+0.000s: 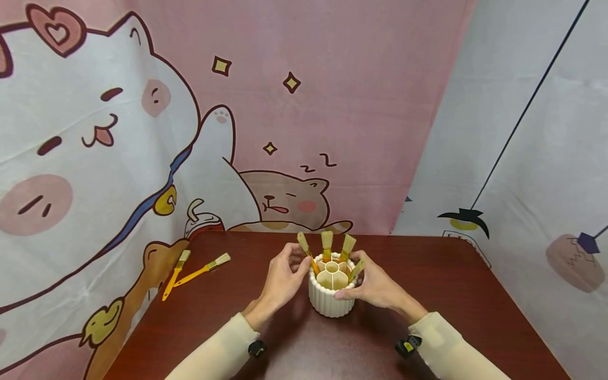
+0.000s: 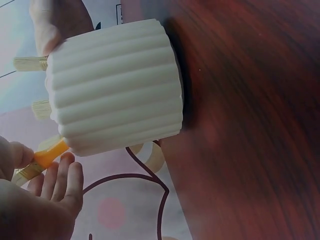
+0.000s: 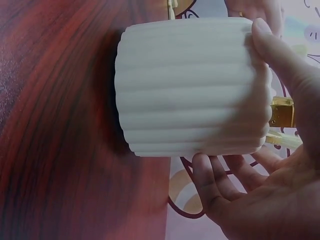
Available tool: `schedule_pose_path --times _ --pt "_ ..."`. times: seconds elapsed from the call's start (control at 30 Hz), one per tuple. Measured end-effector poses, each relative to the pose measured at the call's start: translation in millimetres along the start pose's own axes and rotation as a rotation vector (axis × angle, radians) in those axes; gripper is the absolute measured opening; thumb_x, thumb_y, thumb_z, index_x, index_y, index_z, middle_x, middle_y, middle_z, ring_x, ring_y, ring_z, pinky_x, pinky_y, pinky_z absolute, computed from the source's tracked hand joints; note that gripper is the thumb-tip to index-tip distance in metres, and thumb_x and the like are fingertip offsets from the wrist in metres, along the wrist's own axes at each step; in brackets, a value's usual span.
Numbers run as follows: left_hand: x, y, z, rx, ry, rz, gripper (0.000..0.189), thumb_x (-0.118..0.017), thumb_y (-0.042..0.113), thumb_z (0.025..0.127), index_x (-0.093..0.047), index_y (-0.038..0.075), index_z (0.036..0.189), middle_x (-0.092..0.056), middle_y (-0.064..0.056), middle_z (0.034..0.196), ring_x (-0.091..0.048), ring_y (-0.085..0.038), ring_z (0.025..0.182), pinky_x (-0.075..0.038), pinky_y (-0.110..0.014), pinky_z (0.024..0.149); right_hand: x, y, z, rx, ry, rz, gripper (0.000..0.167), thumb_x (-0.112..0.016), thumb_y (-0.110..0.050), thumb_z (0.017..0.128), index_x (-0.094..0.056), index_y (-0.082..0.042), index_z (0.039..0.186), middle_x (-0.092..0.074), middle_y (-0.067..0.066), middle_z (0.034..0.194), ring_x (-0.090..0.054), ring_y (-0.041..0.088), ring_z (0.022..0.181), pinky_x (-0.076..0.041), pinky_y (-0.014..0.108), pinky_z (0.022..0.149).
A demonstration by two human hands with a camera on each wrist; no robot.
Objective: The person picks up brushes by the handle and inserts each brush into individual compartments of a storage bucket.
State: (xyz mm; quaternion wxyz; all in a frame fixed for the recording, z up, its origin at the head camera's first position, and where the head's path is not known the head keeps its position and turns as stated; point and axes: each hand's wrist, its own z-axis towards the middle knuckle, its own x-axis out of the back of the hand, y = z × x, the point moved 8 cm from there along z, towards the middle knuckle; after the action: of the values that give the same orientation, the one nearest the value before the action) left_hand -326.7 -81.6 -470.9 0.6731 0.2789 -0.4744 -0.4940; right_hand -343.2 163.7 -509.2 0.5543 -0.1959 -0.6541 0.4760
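A white ribbed round holder [image 1: 332,303] with a compartmented insert stands upright on the table. My left hand [image 1: 285,272] is at its left rim and pinches a paintbrush [image 1: 303,241], bristles up, its orange handle [image 2: 52,153] reaching down into a left compartment. My right hand [image 1: 377,282] grips the holder's right side, with the thumb [image 3: 272,45] on the near rim and the fingers [image 3: 210,182] round the far side. Two more paintbrushes stand bristles up at the back, a middle one [image 1: 326,243] and a right one [image 1: 348,245]. Another paintbrush [image 1: 357,268] leans beside my right hand.
Two yellow-handled paintbrushes lie at the table's left, one [image 1: 177,274] along the edge and one [image 1: 204,270] slanting away from it. Behind the dark red-brown table [image 1: 427,274] hangs a cartoon-printed cloth [image 1: 361,132], which also covers both sides.
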Motion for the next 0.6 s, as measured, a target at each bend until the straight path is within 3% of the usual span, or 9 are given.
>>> schedule_pose_path --times 0.27,0.6 --pt "-4.0 -2.8 2.9 -0.021 -0.03 0.07 0.023 -0.076 0.015 0.114 -0.072 0.006 0.135 -0.083 -0.013 0.124 -0.082 -0.025 0.114 -0.069 -0.029 0.094 -0.4 -0.7 -1.2 -0.018 0.02 -0.016 0.101 -0.11 -0.041 0.081 -0.047 -0.006 0.153 -0.076 0.014 0.121 -0.071 0.02 0.093 -0.06 0.03 0.076" --pt "-9.1 -8.4 2.6 0.002 -0.074 0.099 0.026 -0.076 0.014 0.114 -0.072 0.004 0.137 -0.082 -0.016 0.129 -0.082 -0.028 0.12 -0.071 -0.037 0.097 -1.0 -3.4 -3.9 -0.024 0.037 -0.031 0.102 -0.11 -0.042 0.081 -0.047 -0.006 0.154 -0.075 0.016 0.123 -0.071 0.021 0.094 -0.061 0.03 0.078"
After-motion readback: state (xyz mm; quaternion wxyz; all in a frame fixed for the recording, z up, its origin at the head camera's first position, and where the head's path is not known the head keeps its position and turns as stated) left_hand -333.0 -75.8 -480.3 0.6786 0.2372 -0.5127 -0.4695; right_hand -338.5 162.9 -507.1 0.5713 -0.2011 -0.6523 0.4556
